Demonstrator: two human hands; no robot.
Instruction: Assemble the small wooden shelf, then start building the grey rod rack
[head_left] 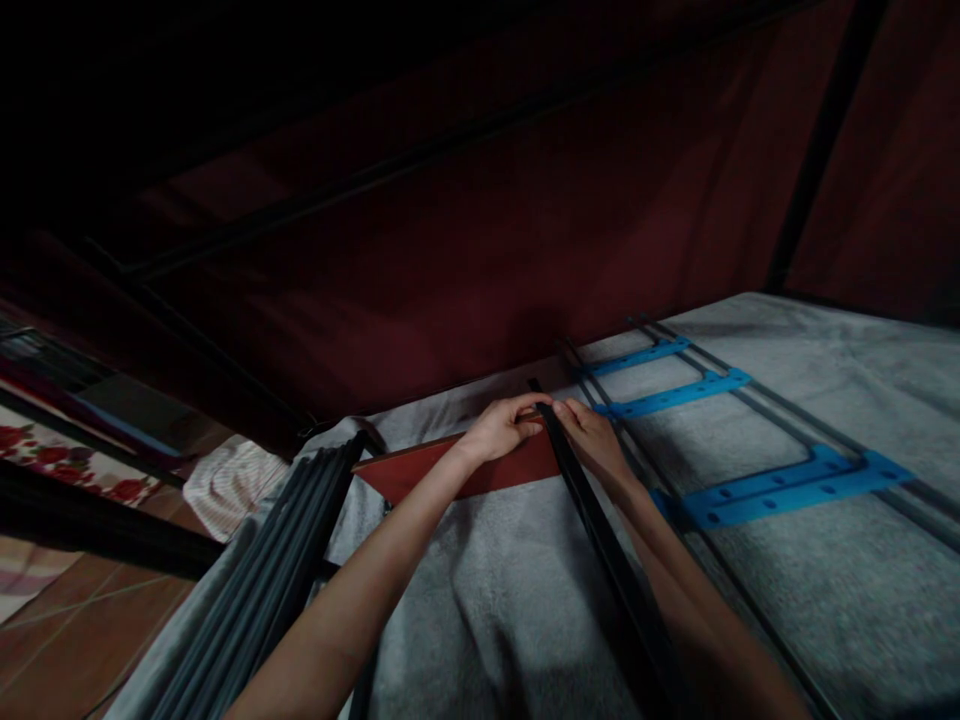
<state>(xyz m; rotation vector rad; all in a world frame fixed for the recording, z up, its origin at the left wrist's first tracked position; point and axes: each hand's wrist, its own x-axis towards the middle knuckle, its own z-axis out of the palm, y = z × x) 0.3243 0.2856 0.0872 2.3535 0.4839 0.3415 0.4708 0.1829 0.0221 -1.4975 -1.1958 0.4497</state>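
Head view — left hand (pixel 501 427), right hand (pixel 591 435) gripping black bar (pixel 589 510); red board (pixel 409 470), blue brackets (pixel 795 490), dark tubes (pixel 281 570) nearby

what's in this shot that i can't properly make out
All in the head view:
- Red panel: middle part, hidden by the left hand and forearm.
- Black bar: near end, cut off by the bottom edge.
- Grey tubes: near ends, cut off by the bottom edge.
- Upper left corner: lost in darkness.

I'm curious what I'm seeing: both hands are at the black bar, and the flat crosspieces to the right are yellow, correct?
Not quite: the crosspieces are blue, as the head view shows. The rest stands: left hand and right hand are at the black bar.
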